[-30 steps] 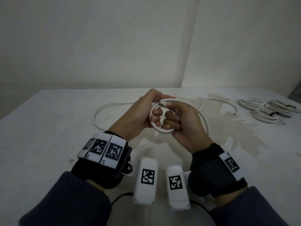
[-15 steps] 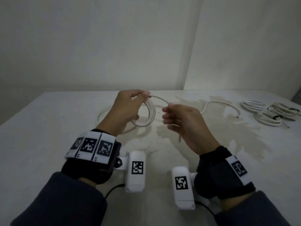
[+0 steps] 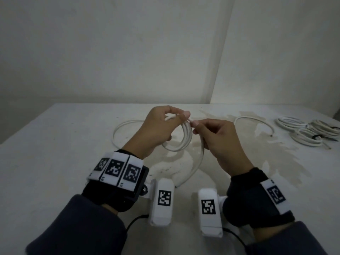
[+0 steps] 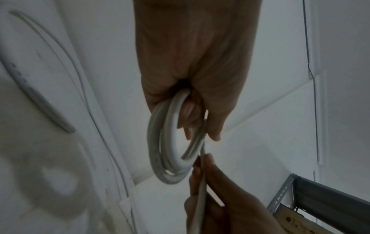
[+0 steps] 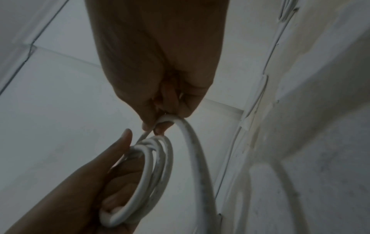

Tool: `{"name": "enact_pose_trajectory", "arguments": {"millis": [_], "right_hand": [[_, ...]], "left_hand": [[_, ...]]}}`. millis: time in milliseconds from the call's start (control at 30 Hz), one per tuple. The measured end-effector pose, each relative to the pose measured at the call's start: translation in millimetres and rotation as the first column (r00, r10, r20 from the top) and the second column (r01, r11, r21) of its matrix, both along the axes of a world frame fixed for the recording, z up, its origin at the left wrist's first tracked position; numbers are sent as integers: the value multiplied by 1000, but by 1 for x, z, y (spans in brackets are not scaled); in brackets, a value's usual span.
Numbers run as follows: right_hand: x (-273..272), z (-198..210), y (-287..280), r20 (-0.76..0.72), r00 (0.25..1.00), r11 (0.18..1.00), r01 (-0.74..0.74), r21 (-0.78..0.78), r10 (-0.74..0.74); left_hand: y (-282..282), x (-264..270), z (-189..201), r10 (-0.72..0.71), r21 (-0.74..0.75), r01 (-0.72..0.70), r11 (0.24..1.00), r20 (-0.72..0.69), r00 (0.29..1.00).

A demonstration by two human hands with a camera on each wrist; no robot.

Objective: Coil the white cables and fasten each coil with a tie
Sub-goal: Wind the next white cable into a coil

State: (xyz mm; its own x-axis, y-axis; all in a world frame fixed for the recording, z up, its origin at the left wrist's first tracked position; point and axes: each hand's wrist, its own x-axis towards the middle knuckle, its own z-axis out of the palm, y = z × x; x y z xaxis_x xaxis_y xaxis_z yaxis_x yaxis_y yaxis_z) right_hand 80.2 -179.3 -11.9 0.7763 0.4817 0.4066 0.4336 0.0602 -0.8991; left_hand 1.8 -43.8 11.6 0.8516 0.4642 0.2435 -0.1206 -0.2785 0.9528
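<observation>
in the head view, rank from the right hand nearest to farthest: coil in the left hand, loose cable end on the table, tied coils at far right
1. Coil, just left of the right hand.
2. Cable end, on the table to its right.
3. Tied coils, by the right edge.

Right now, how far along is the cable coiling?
Done: tied coils lie at the table's far right. In hand: left hand holds a coil of a few loops; right hand pinches the next stretch. Left: loose cable on the table, and no tie on this coil yet.
</observation>
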Motion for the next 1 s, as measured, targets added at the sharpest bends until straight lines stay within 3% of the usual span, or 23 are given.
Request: {"name": "enact_pose_trajectory", "arguments": {"millis": [167, 367, 567, 733, 833, 900, 1000], "right_hand": [[-2, -3, 2, -175, 980, 992, -81, 97, 97], [-5, 2, 2, -490, 813, 943, -207, 263, 315], [-4, 3, -1, -565, 719, 907, -240, 346, 405], [-3, 2, -4, -565, 608, 827, -467, 314, 557], [-4, -1, -4, -561, 573, 793, -526, 308, 598], [-2, -2, -5, -541, 589, 787, -557, 265, 600], [0, -2, -6, -449, 683, 800, -584, 137, 575]], "left_hand": [[-6, 6, -3, 68, -90, -60, 994, 84, 994], [-7, 7, -4, 55, -262, -21, 965, 122, 991], [-9, 7, -5, 33, -305, 6, 952, 125, 992], [-5, 3, -3, -22, -248, 43, 968, 85, 996], [-1, 1, -4, -1, -200, 17, 980, 78, 997], [0, 1, -5, 28, -189, -12, 982, 81, 996], [-5, 4, -8, 71, -190, -52, 980, 92, 993]]}}
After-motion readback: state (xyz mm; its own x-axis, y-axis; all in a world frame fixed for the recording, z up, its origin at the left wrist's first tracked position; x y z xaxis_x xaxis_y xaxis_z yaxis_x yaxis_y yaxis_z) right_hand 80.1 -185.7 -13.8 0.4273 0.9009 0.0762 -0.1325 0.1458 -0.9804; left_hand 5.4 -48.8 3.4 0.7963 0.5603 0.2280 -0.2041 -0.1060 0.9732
